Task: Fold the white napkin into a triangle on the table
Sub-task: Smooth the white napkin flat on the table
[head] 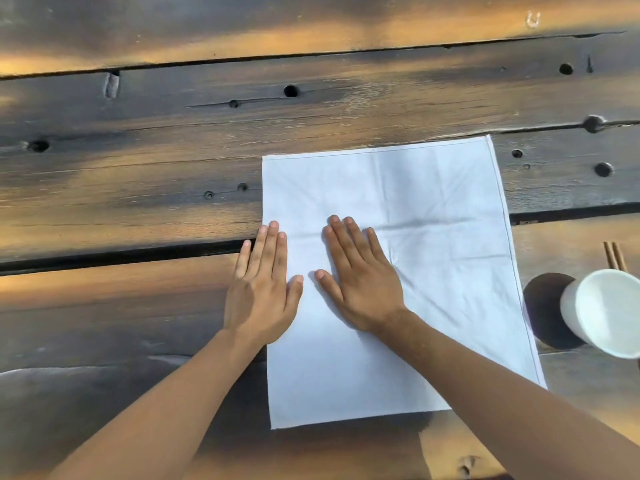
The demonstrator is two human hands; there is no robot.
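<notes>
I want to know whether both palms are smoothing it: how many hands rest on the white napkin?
2. The left hand lies flat over the white napkin at its left edge, partly on the table; the right hand lies flat beside it, fully on the cloth.

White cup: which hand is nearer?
Right. The right hand lies flat mid-napkin, left of the white cup; the left hand is farther, at the napkin's left edge.

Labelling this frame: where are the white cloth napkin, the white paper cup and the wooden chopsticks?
white cloth napkin (433, 216), head view, bare centre.
white paper cup (602, 306), head view, inner wall.
wooden chopsticks (614, 256), head view, visible ends.
</notes>
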